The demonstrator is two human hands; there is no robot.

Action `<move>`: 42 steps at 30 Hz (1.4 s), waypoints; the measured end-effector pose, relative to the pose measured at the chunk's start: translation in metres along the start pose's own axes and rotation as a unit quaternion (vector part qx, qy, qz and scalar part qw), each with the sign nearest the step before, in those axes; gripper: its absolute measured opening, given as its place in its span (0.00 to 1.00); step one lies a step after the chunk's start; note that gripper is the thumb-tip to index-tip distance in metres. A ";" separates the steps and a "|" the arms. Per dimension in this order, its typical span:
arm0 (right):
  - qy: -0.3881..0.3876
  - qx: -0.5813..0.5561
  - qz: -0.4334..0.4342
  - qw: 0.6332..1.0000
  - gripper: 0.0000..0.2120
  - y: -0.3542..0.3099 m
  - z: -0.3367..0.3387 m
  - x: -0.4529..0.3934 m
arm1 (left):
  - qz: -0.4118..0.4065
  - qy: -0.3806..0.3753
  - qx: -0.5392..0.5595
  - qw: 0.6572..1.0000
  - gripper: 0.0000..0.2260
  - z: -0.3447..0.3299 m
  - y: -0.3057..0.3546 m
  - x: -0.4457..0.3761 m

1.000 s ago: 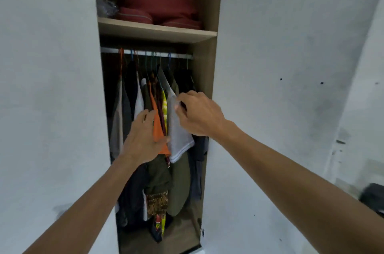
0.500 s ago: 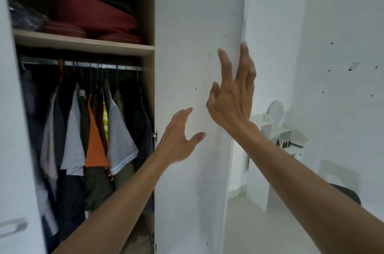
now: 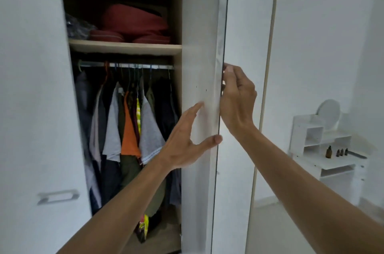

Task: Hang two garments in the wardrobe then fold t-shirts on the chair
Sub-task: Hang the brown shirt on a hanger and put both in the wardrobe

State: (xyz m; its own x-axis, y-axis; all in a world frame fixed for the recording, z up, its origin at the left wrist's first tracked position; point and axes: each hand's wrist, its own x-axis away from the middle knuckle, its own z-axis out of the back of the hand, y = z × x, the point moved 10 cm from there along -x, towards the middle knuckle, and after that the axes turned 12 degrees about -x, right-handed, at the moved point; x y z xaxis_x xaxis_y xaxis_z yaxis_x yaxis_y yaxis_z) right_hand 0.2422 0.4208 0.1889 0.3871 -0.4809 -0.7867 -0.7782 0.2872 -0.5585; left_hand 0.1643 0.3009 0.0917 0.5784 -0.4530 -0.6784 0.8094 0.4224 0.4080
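The wardrobe stands open, with several garments on hangers along its rail point(image 3: 124, 65). Among them are a grey t-shirt point(image 3: 150, 137) and an orange garment point(image 3: 128, 137). The white right door point(image 3: 199, 25) is seen almost edge-on. My left hand point(image 3: 185, 145) lies with straight fingers on the door's inner face, thumb at its edge. My right hand point(image 3: 239, 104) curls its fingers round the door's edge from the outer side. Neither hand holds a garment. No chair is in view.
Red bedding point(image 3: 133, 23) lies on the shelf point(image 3: 124, 47) above the rail. The left door point(image 3: 31, 87) with its handle point(image 3: 58, 196) fills the left side. A white dresser point(image 3: 324, 149) with small bottles point(image 3: 328, 151) and a round mirror point(image 3: 329, 113) stands at the right.
Both hands left the hanging clothes and moved right to the right door. The right hand, open in the air half a second ago, now grips the door's edge.
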 end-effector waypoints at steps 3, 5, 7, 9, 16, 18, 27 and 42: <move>-0.064 -0.047 -0.004 0.997 0.14 0.006 -0.040 0.006 | 0.004 0.037 0.007 0.999 0.45 0.032 -0.009 0.006; -0.100 -0.074 0.006 0.992 0.14 0.004 -0.069 0.011 | 0.000 0.075 0.009 0.997 0.38 0.058 -0.019 0.012; -0.148 -0.104 0.007 0.983 0.14 0.010 -0.108 0.017 | 0.002 0.121 -0.008 0.993 0.30 0.090 -0.038 0.021; -0.183 -0.047 0.055 0.980 0.17 0.017 -0.145 0.021 | 0.004 0.163 -0.042 0.986 0.29 0.120 -0.058 0.033; -0.281 0.149 0.123 0.940 0.28 0.077 -0.260 0.042 | 0.040 0.222 -0.136 0.965 0.45 0.198 -0.144 0.055; -0.304 0.185 0.133 0.925 0.29 0.095 -0.290 0.046 | 0.058 0.224 -0.149 0.961 0.49 0.214 -0.174 0.053; -0.354 0.343 0.135 0.860 0.36 0.172 -0.369 0.026 | 0.117 0.139 -0.226 0.957 0.59 0.245 -0.281 0.006; -0.369 0.389 0.111 0.836 0.33 0.238 -0.399 -0.004 | 0.190 0.013 -0.482 0.856 0.68 0.251 -0.351 -0.050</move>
State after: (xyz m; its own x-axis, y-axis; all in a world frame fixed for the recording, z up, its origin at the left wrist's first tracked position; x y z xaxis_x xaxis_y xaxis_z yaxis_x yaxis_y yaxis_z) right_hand -0.1423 0.1604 0.1646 0.6995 0.2164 -0.6811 -0.4247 0.8924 -0.1526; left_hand -0.1235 -0.0215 0.1358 0.7685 -0.1278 -0.6269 0.0974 0.9918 -0.0827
